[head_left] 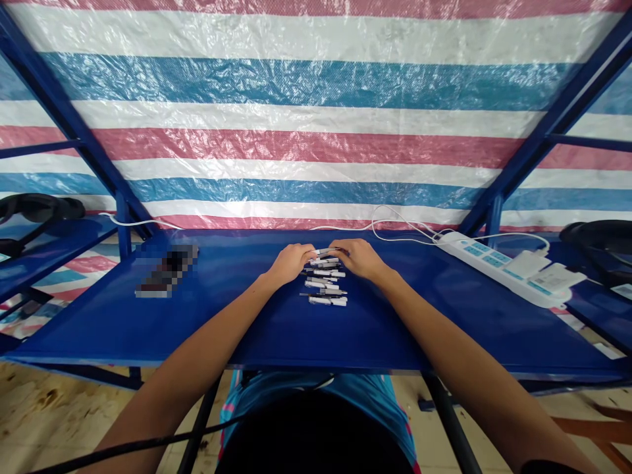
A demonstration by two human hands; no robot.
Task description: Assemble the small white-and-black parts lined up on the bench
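Both my hands meet at the far end of a column of pens (326,283) on the blue table. My left hand (292,262) is closed on the left end of a pen (324,251), and my right hand (361,258) is closed on its right end. This pen lies crosswise between my fingers. Nearer to me, several more pens with white, grey and black parts lie side by side, roughly level from left to right. A white pen (328,301) is the nearest one. My fingertips hide the ends of the held pen.
A white power strip (503,266) with plugged-in adapters lies on the right of the blue table (237,336). White cable (399,238) runs along the back edge. A blurred-out dark object (168,270) lies at left. Blue frame bars and a striped sheet (316,118) stand behind.
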